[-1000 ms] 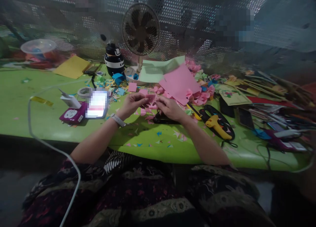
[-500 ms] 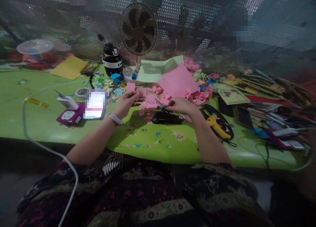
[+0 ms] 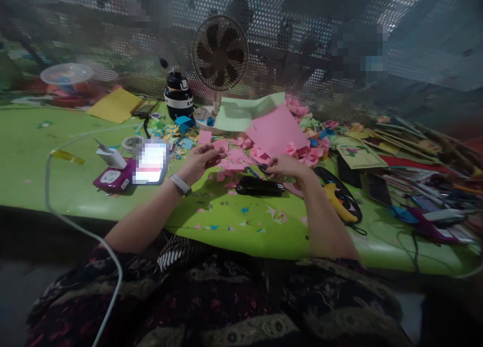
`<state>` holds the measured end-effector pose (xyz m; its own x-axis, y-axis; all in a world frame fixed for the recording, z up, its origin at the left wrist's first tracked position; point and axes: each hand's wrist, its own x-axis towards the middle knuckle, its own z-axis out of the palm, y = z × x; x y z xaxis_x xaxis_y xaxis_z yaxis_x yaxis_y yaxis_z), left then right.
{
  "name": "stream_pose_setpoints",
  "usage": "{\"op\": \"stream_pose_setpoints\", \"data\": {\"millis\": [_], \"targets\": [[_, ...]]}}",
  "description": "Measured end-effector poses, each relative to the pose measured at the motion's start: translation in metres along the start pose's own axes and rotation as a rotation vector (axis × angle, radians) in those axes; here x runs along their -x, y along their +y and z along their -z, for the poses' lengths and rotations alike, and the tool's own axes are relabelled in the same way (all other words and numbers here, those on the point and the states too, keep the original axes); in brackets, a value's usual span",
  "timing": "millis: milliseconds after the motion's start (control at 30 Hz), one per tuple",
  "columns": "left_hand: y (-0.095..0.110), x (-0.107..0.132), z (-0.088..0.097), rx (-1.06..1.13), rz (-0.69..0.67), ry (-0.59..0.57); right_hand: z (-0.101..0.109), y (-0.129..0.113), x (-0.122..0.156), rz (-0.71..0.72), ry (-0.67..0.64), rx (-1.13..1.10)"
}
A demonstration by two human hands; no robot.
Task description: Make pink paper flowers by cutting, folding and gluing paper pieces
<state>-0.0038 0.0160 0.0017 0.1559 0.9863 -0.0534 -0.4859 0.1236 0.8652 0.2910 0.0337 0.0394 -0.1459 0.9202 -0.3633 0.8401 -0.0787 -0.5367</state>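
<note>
My left hand (image 3: 199, 161), with a white band on its wrist, is closed in a pinch at a small pink piece of paper (image 3: 221, 145). Scissors (image 3: 261, 165) are in my right hand (image 3: 286, 166), whose fingers curl around the dark handles. Their thin blades point left, toward the left hand, over loose pink paper pieces (image 3: 237, 156). Just in front of the scissors lies a black stapler-like object (image 3: 259, 186). Behind both hands rest a large pink sheet (image 3: 278, 128) and a pale green sheet (image 3: 237, 114).
A fan (image 3: 220, 53) and a black flask (image 3: 178, 97) stand at the back of the green table (image 3: 37, 160). On the left are a lit phone (image 3: 151, 163) and a purple adapter (image 3: 113, 178). A yellow tool (image 3: 338, 203) lies right of my arm, near piled papers.
The whole view has shifted slightly, so things sit a little further right and lower. The scissors in my right hand have turned, and their blades now point more up and left.
</note>
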Motion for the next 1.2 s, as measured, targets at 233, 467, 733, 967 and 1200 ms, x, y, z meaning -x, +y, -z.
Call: {"op": "stream_pose_setpoints", "data": {"millis": [233, 467, 733, 967, 1200], "targets": [[0.0, 0.003, -0.004, 0.019, 0.003, 0.023, -0.004, -0.015, 0.01, 0.242, 0.096, -0.406], [0.003, 0.012, -0.013, -0.007, -0.094, -0.011, -0.032, -0.052, 0.031, 0.34, -0.035, -0.364], [0.001, 0.016, -0.018, -0.026, -0.132, -0.039, -0.035, -0.059, 0.039, 0.391, -0.048, -0.246], [-0.001, 0.016, -0.018, -0.076, -0.105, -0.056, -0.035, -0.059, 0.04, 0.408, -0.019, -0.203], [-0.001, 0.016, -0.017, -0.049, -0.094, -0.03, -0.035, -0.058, 0.04, 0.433, -0.027, -0.233]]}}
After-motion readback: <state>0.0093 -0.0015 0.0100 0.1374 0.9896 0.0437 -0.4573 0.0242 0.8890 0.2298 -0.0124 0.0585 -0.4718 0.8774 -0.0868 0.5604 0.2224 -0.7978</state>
